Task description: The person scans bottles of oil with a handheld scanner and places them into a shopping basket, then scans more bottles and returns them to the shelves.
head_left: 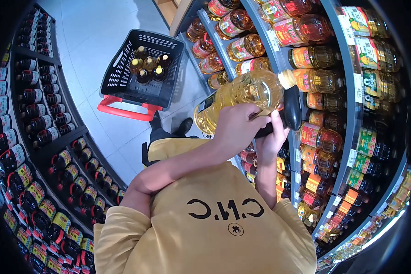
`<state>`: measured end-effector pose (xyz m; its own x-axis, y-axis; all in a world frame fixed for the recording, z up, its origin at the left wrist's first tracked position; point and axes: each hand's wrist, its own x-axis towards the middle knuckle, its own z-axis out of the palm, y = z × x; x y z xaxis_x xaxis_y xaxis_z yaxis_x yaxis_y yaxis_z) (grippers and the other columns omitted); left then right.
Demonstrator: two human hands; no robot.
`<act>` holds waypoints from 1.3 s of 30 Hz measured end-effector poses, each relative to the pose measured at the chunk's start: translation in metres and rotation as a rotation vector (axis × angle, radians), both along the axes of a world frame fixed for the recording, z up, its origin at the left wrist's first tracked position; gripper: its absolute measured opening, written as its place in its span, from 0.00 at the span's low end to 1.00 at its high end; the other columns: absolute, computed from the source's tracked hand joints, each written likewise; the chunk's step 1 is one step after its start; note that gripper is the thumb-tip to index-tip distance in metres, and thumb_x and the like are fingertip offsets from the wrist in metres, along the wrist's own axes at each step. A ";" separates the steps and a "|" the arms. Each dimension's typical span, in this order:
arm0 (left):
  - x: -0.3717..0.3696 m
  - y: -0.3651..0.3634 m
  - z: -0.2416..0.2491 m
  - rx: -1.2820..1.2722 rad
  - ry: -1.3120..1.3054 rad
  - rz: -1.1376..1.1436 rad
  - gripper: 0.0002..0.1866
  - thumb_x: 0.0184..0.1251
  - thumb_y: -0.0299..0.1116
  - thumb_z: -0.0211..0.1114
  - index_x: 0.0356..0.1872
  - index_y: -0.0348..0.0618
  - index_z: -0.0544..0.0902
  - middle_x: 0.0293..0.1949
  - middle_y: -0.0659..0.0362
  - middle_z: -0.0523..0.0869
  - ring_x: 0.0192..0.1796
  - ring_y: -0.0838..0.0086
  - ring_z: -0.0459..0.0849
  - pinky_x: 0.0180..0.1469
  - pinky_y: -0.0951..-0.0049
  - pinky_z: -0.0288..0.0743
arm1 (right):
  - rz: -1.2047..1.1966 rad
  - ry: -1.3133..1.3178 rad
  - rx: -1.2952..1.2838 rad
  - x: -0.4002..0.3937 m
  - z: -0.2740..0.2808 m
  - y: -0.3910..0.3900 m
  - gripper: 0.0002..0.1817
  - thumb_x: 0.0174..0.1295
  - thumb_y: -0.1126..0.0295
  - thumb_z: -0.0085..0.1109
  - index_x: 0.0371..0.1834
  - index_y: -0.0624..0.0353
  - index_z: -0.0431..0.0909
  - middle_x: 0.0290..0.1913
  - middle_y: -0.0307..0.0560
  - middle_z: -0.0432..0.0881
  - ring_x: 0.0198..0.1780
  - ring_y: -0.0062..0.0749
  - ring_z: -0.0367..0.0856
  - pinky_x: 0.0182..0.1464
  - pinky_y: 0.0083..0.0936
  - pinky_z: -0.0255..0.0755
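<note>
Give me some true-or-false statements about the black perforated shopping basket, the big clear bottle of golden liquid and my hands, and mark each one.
1. The black perforated plastic basket stands on the floor. True.
2. The basket's handle is blue. False: the handle is red.
3. My left hand and right hand are both at the large clear bottle of golden liquid. True.
4. That bottle stands upright on the floor. False: it is raised and tilted.
5. The basket is empty. False: it holds several bottles.

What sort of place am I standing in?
Most likely a supermarket aisle: shelves packed with rows of labelled bottles rise on both sides, price tags line the right-hand ones, and a shopping basket sits on the floor.
</note>
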<state>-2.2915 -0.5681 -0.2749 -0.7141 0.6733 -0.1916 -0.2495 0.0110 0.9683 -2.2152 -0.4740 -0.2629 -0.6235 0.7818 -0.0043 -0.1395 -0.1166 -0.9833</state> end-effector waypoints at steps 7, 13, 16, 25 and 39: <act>-0.008 0.014 0.009 0.061 0.140 0.067 0.14 0.60 0.36 0.73 0.27 0.34 0.82 0.23 0.55 0.83 0.24 0.74 0.83 0.27 0.70 0.74 | -0.109 0.068 -0.038 -0.008 -0.001 0.020 0.14 0.70 0.77 0.54 0.58 0.59 0.72 0.45 0.41 0.76 0.39 0.22 0.77 0.41 0.22 0.74; -0.002 0.033 0.029 0.363 0.751 0.297 0.08 0.60 0.30 0.69 0.28 0.36 0.81 0.27 0.52 0.82 0.26 0.58 0.84 0.28 0.62 0.79 | -0.046 0.085 -0.045 0.011 0.024 0.052 0.19 0.70 0.71 0.55 0.63 0.62 0.72 0.49 0.47 0.82 0.48 0.32 0.83 0.52 0.31 0.80; 0.008 0.033 0.044 0.303 0.688 0.158 0.08 0.64 0.30 0.65 0.35 0.34 0.79 0.27 0.52 0.81 0.26 0.60 0.85 0.27 0.62 0.81 | 0.117 0.169 -0.082 0.030 0.031 0.072 0.21 0.73 0.63 0.47 0.60 0.67 0.76 0.51 0.50 0.84 0.50 0.32 0.83 0.57 0.29 0.75; 0.020 0.023 0.047 0.259 0.648 0.113 0.10 0.55 0.27 0.65 0.36 0.32 0.79 0.31 0.52 0.81 0.31 0.62 0.87 0.30 0.64 0.83 | 0.216 0.087 -0.075 0.063 0.024 0.092 0.18 0.71 0.59 0.49 0.46 0.63 0.79 0.38 0.42 0.82 0.38 0.23 0.77 0.46 0.25 0.71; 0.014 0.012 0.039 0.159 0.778 0.112 0.10 0.53 0.27 0.64 0.34 0.32 0.79 0.32 0.50 0.81 0.31 0.63 0.87 0.30 0.65 0.83 | 0.255 0.044 -0.061 0.057 0.015 0.081 0.17 0.70 0.58 0.50 0.44 0.62 0.79 0.36 0.41 0.81 0.37 0.23 0.76 0.46 0.25 0.69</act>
<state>-2.2773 -0.5565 -0.2357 -0.6685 0.5675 0.4807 0.5061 -0.1265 0.8531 -2.1578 -0.3932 -0.2477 -0.8010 0.5984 -0.0150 -0.1403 -0.2119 -0.9672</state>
